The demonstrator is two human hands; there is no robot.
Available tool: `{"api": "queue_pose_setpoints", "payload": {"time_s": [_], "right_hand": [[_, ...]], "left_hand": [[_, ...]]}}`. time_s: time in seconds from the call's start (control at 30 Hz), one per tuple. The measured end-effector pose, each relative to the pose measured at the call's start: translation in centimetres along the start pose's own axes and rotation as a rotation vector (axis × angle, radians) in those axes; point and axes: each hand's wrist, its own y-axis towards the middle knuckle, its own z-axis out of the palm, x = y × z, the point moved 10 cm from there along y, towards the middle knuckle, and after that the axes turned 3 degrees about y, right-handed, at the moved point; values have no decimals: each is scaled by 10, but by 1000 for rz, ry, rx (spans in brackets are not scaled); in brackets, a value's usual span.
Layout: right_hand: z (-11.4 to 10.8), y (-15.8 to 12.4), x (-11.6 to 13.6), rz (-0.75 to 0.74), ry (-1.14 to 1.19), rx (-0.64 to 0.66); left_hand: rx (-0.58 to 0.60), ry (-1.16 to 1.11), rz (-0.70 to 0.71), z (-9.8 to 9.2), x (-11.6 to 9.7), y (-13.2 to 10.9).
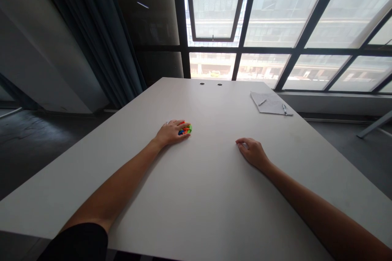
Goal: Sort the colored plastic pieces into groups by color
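Note:
My left hand [172, 132] lies on the white table [196, 195], its fingers and thumb around a small cluster of bright coloured plastic [185, 130]. Red, orange, green and blue parts show between the fingers; the palm side hides the rest, and I cannot tell whether it is one thing or several small pieces. Off to the right, my right hand [251, 151] rests on its side on the tabletop. Its fingers are loosely curled toward the thumb, with nothing visible in them. Bare tabletop lies between the two hands.
Toward the far right edge lies a sheet of paper with writing [266, 101], bearing a pen [284, 109] and a thin white stick-like item [262, 102]. Two round cable holes [202, 84] sit near the far edge. Beyond are windows and a dark curtain [101, 36].

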Motion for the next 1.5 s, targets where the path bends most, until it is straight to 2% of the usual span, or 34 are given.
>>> {"api": "queue_pose_setpoints", "payload": {"time_s": [0.13, 0.23, 0.43, 0.67, 0.77, 0.87, 1.17, 1.27, 1.33, 1.37, 1.43, 1.5], "right_hand": [[1, 1, 0, -3, -3, 16], [1, 1, 0, -4, -4, 22], [1, 1, -1, 7, -3, 14], [-1, 2, -3, 6, 25, -28], [-2, 2, -7, 22, 59, -52], [-1, 2, -11, 42, 85, -66], [1, 1, -11, 39, 64, -46], [1, 1, -12, 46, 50, -46], [1, 1, -11, 45, 51, -42], [1, 1, -10, 43, 51, -39], [1, 1, -9, 41, 44, -37], [0, 0, -8, 47, 31, -36]], "left_hand": [[12, -14, 59, 1, -16, 0], [38, -32, 96, 2, -36, -3], [40, -69, 244, 1, -108, -13], [38, -120, 358, 6, -195, -7], [59, -118, 397, 7, -223, -9], [73, -132, 441, 5, -240, -21], [62, -163, 461, -2, -244, -71], [46, -164, 473, -13, -246, -80], [35, -175, 484, -25, -241, -76], [35, -185, 482, -31, -233, -70], [48, -214, 460, -39, -204, -49], [49, -229, 348, -42, -149, -19]]}}
